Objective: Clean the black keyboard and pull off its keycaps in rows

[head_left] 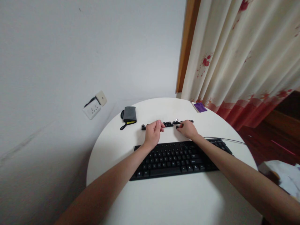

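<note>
Beyond the keyboard, my left hand [153,133] rests with its fingers curled closed; whatever lies inside them is hidden. My right hand [188,129] is closed around a small shiny metal tool [178,121], which sticks out toward the left; its exact kind is too small to tell. A row of loose black keycaps [168,124] runs across the table behind both hands, partly covered by them. One keycap [177,127] sits right at my right fingertips. Nearer to me lies the black keyboard [173,157], with my forearms crossing over its left and right parts.
The round white table [112,150] stands against the wall. A grey pouch [130,114] with a black loop lies at the left, a purple cloth [200,107] at the back right. A thin cable [225,139] trails off rightward. A floral curtain [225,62] hangs behind.
</note>
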The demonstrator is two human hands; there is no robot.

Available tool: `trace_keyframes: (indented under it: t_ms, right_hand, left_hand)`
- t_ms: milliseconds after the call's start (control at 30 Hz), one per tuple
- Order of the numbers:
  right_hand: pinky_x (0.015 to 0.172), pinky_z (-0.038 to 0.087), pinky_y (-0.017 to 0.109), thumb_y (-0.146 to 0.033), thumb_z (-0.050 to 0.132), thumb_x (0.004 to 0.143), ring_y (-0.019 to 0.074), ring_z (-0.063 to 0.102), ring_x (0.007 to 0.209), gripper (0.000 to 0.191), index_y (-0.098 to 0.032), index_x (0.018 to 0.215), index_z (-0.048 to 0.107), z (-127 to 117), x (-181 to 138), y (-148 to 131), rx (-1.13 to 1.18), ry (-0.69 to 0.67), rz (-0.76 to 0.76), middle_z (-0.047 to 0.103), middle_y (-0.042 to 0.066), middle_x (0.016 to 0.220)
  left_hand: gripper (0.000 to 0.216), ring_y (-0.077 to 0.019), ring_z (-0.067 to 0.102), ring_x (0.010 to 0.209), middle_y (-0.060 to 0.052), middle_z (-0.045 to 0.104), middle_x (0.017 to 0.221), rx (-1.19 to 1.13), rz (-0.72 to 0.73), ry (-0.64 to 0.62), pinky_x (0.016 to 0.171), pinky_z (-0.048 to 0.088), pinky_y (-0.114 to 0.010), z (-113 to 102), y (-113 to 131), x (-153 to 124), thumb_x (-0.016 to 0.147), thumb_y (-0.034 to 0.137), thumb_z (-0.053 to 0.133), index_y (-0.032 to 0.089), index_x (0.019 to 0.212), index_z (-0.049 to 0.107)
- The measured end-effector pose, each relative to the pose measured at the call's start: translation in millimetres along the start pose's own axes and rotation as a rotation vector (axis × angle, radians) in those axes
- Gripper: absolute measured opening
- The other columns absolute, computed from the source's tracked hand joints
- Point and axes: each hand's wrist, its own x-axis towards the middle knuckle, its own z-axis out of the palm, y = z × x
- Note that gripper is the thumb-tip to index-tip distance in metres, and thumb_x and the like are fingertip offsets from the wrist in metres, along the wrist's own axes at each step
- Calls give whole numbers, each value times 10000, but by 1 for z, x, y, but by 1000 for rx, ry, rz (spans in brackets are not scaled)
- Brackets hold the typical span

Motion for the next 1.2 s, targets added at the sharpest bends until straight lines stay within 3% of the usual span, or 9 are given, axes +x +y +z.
trace_keyframes:
  t_ms: [1000,1200]
  right_hand:
    - [709,465,287,-182,668,757,242,690,813,95,-139,795,745,10,9,-16,35,37,35,742,156,840]
    - [703,450,295,-206,700,736,246,681,795,79,-140,757,739,-4,4,-19,103,59,10,738,138,798]
  left_hand:
    - [531,-124,549,551,-10,599,576,5,-4,-44,569,420,-242,0,-3,-1,990,525,396,151,721,661]
    - [533,-121,537,544,-11,599,576,1,-3,-39,563,411,-241,-1,-2,-1,992,523,390,151,723,662]
